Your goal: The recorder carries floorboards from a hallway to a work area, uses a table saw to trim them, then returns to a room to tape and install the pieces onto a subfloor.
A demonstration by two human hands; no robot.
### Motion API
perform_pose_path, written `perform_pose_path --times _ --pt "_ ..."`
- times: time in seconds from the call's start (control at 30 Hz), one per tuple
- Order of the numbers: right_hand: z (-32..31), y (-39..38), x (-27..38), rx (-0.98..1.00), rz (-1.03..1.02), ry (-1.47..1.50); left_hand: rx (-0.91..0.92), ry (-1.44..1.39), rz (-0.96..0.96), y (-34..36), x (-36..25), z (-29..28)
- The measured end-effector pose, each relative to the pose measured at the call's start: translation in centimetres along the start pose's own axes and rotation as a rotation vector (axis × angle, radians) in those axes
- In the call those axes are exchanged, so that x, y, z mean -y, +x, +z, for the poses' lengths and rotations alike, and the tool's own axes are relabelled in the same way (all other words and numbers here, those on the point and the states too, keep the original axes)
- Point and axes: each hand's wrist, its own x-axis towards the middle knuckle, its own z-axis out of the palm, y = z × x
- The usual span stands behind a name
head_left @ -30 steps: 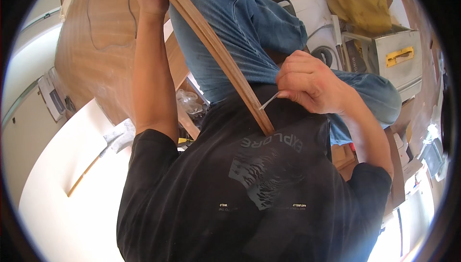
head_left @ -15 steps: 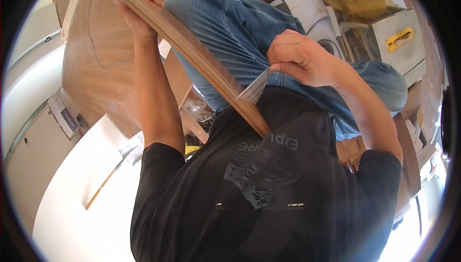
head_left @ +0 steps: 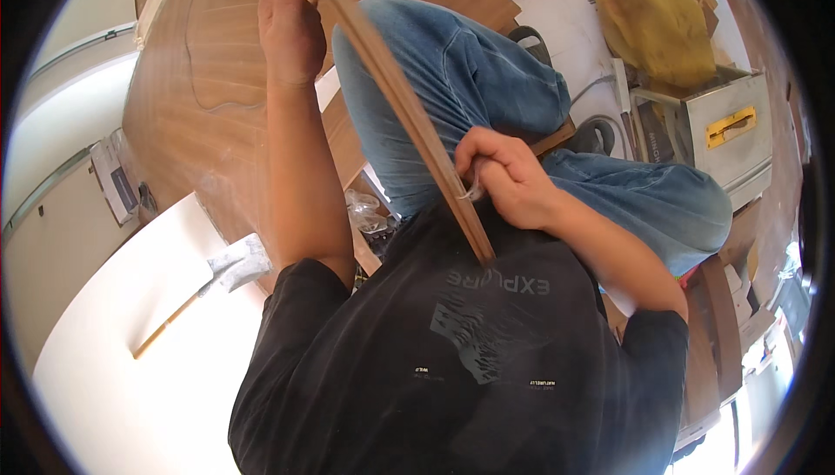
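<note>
The right hand (head_left: 509,183) has moved in beside the plank (head_left: 405,111), at two o'clock, pinching a pale strip (head_left: 473,191). The plank slants from eleven toward five o'clock, the left hand (head_left: 293,36) grasping its eleven-o'clock end.

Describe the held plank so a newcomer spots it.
Find the black T-shirt, lower centre. From there, a slim brown plank slants up-left across the jeans. Unlike the flat floorboards, it's held up in the left hand.
</note>
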Motion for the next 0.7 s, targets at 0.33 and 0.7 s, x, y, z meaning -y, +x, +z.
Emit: perform_pose_path --times 0.33,0.7 --pt "0.0 2.1 0.4 -0.062 -0.289 -0.193 0.723 -0.249 -0.08 2.4 0.0 -2.3" --pt "-1.8 4.7 -0.1 -0.451 -0.396 -0.442 0.629 -0.188 -0.027 3.8 2.2 -2.4"
